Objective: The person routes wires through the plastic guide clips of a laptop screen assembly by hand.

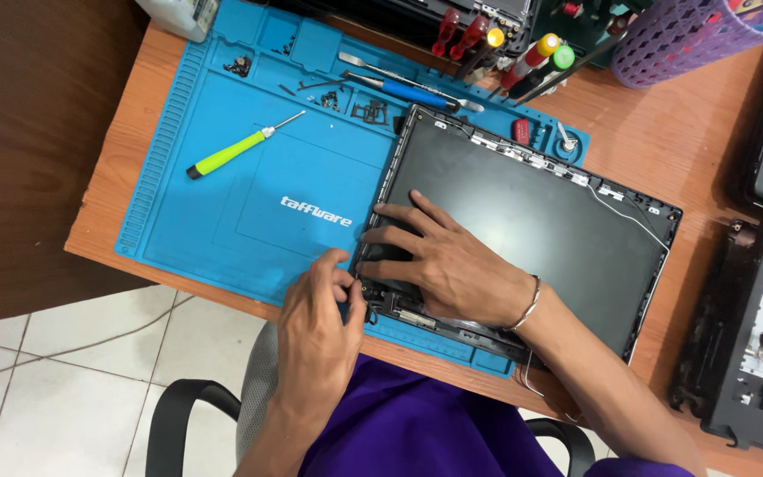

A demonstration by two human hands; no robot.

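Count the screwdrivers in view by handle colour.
Green handle, lying on the blue mat: 1
Blue handle, at the mat's top edge: 1
Red handles, standing at the back: 2
Total: 4
Other tools behind are too hidden to sort.

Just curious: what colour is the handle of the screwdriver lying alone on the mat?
Bright lime green screwdriver, clearest in the head view.

wooden desk point(655, 132), blue repair mat point(249, 212), purple basket point(691, 35)
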